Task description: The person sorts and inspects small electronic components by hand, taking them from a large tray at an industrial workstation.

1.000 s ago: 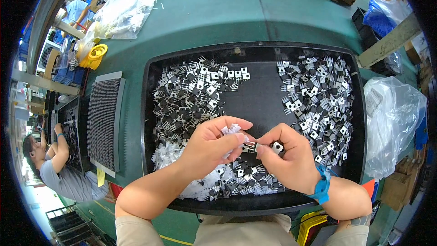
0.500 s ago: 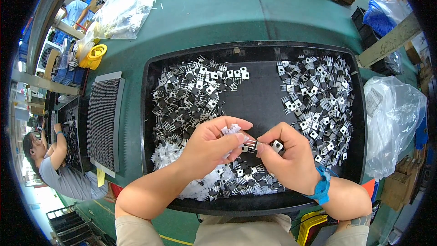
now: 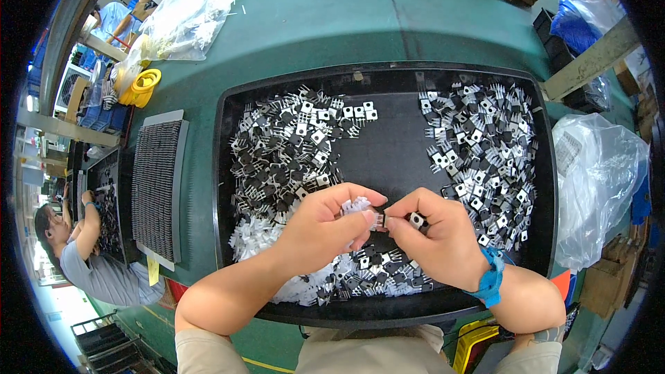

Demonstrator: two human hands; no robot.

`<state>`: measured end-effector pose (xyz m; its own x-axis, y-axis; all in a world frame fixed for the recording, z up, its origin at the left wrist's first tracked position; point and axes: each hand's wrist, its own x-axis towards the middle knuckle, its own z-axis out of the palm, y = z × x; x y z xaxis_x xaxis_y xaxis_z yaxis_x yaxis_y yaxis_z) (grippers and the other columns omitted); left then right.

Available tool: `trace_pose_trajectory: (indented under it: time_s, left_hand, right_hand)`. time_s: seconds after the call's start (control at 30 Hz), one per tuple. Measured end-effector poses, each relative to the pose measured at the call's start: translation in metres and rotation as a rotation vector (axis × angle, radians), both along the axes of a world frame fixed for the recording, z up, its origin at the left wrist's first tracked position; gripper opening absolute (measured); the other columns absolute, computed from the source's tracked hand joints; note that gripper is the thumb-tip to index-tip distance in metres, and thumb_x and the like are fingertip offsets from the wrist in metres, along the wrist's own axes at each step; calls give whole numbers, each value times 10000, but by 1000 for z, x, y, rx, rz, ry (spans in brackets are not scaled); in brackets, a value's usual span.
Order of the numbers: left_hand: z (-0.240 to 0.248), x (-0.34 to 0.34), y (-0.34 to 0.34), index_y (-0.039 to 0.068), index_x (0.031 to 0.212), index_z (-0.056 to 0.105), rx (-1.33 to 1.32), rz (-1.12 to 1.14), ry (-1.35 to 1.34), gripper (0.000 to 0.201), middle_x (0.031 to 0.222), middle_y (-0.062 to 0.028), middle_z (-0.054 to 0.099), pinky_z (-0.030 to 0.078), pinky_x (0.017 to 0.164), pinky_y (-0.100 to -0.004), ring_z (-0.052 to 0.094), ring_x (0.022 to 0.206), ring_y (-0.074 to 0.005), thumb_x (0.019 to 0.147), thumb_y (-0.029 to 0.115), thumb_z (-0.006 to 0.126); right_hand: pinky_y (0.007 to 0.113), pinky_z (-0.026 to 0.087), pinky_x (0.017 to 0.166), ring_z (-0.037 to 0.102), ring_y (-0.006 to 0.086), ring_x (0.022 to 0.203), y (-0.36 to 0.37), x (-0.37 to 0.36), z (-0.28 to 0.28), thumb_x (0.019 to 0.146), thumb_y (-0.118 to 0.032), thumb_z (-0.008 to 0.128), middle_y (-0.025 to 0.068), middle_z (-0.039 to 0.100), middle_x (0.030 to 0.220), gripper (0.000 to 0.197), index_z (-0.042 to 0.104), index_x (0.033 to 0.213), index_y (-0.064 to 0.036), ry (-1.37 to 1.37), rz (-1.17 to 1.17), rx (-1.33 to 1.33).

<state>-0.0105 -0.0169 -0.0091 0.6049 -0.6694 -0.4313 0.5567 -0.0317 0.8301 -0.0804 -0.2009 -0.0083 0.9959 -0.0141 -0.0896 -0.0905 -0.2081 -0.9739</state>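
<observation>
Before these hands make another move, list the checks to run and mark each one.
1. Left grip holding the bunch of white pieces: ok.
2. Right grip pinching the black component: ok.
3. That component fully seated in a white piece: cannot tell, too small and partly hidden.
4. Second component held within the right grip: ok.
5. White pile apart from the loose components: not ok, they touch.
6. Blue wristband on the right wrist: ok.
</observation>
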Motion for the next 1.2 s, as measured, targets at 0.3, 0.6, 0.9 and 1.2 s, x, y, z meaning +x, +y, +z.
trace_pose_trajectory:
  time_s: [0.3,0.6,0.9,1.2]
  left_hand:
    - [-5,6,8,22,1002,601,-190,107,228,135,776,-60,624,342,461,-209,507,577,-78,882,79,580]
    - [0,3,7,29,883,623,38,-7,36,91,696,24,589,364,473,-189,486,564,-13,852,106,659]
    - [4,2,5,22,847,630,140,-59,-22,78,691,30,592,351,483,-180,486,590,-2,848,98,645]
    - [2,9,9,16,928,638,32,60,110,150,739,-39,620,371,489,-192,508,567,-60,902,146,570]
  right_hand:
    - [223,456,518,585,59,603,-3,-1,12,825,-36,653,65,655,736,85,622,900,-9,28,-63,76]
    - [257,487,599,629,130,686,-3,0,9,824,-14,647,89,652,782,93,621,913,-18,-30,57,6]
    - [212,454,484,604,94,635,0,1,7,896,-106,630,44,635,771,99,597,945,-27,303,58,303]
    - [194,428,370,560,76,488,-6,13,0,934,-172,599,44,625,694,147,543,964,-39,479,76,500]
